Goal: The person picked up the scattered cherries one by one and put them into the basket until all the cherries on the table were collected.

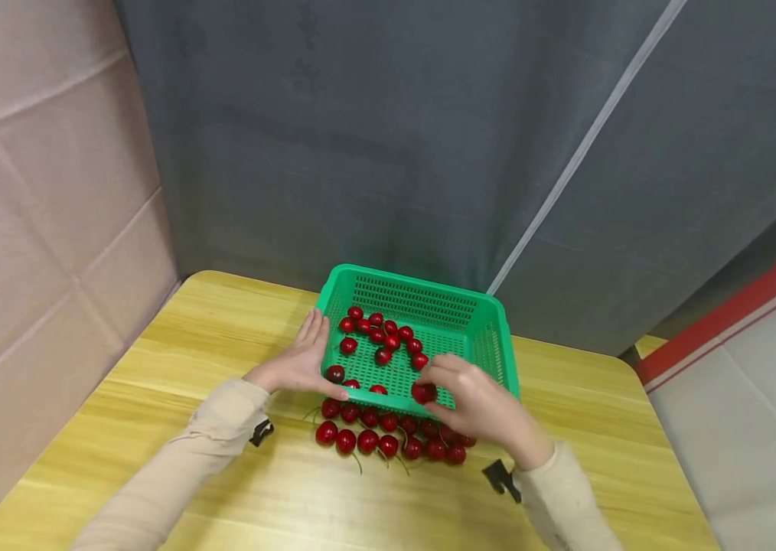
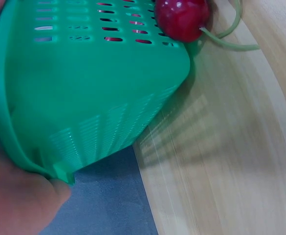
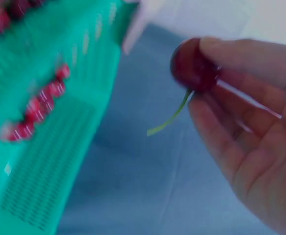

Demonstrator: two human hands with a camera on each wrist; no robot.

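Note:
A green plastic basket (image 1: 415, 277) with slotted walls stands on the table, several red cherries (image 1: 392, 342) scattered inside it. At its front left corner is my left hand (image 1: 298, 366), thumb along the front rim and straight fingers against the left side. The left wrist view shows a fingertip touching the rim. My right hand (image 1: 474, 398) pinches a dark red cherry (image 3: 189, 66) between thumb and fingers, above the front right part of the basket. Its green stem (image 3: 171, 121) hangs down in the right wrist view.
Along the basket's front wall, more cherries (image 1: 367, 441) lie on the wooden table (image 1: 278, 490) in rough rows, some with stems toward me. A dark grey curtain (image 1: 333, 153) hangs behind the table. Pinkish cloth (image 1: 50, 229) covers the left side. Black strap ends (image 1: 500, 477) dangle near the wrists.

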